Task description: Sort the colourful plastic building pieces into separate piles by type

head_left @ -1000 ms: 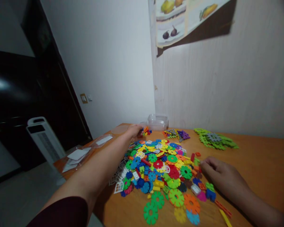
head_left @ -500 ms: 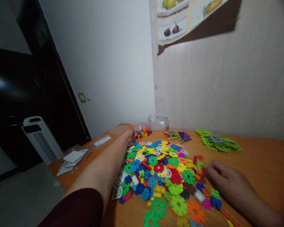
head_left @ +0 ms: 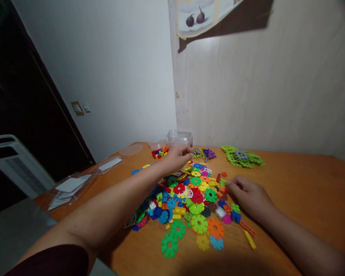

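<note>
My left hand (head_left: 179,157) reaches over the back of a mixed pile of plastic pieces (head_left: 196,195), close to a small heap of grey, yellow and purple pieces (head_left: 209,154). Its fingers are pressed together; what they hold, if anything, is too small to name. My right hand (head_left: 247,191) rests on the table at the pile's right edge, thumb and fingers closed beside small green and orange pieces. Whatever is between them cannot be made out. Left of my left hand lies a small heap of red, yellow and blue bricks (head_left: 158,153).
Clear plastic boxes (head_left: 179,137) stand at the back of the wooden table (head_left: 299,180). Green interlocking pieces (head_left: 244,158) lie back right. A round clear lid (head_left: 131,149) and bags with white cards (head_left: 71,184) are at the left. A yellow stick (head_left: 250,239) lies in front.
My left hand has moved right, from beside the small brick heap to near the grey and purple heap. The view has shifted right and down. My right hand stays beside the pile.
</note>
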`<state>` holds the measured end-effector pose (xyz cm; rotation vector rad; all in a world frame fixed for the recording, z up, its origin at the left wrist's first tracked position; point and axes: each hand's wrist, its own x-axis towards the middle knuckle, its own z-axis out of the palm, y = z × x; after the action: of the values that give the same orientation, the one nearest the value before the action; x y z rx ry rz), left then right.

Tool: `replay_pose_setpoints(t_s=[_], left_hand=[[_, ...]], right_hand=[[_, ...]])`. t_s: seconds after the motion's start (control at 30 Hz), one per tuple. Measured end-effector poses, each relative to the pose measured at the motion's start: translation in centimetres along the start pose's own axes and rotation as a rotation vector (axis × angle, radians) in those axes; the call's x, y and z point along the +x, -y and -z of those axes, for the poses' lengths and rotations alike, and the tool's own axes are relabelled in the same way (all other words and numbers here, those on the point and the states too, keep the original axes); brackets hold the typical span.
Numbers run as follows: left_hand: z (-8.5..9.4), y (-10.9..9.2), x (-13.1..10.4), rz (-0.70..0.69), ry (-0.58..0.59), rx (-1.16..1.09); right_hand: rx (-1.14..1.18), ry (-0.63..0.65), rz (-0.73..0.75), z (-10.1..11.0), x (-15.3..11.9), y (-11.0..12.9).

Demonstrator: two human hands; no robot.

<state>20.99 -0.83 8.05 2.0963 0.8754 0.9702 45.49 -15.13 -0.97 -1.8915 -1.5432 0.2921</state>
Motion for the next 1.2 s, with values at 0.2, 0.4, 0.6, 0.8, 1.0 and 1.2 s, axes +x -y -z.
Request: replay_pose_setpoints(t_s=[0.2, 0.4, 0.6, 0.8, 1.0, 1.2], left_hand=[[-5.1, -5.3, -4.7, -0.439, 0.568, 0.273], [-8.0, -6.8, -6.3, -0.643, 0.658, 0.538], [-8.6, -7.2, -6.9, -0.600, 0.692, 0.617], [-6.0, -5.3, -4.6, -0.281, 0.541, 0.215], [1.2, 0.1, 0.6, 0.308, -0.082, -0.100], [7.7, 5.0, 2.9, 0.659, -0.491, -0.153]], right_hand=[[0.041, -0.042, 0.040, -0.2, 0.2, 0.1], [0.063, -0.047, 0.054, 0.0, -0.1, 0.5], [0.069, -0.017, 0.045, 0.0, 0.0, 0.2], [0.007, 0.024, 0.049, -0.3, 0.3, -0.4], [-0.006, 0.058, 0.033, -0.6, 0.4, -0.8], [-0.031, 0.082, 0.012, -0.7, 0.4, -1.0]])
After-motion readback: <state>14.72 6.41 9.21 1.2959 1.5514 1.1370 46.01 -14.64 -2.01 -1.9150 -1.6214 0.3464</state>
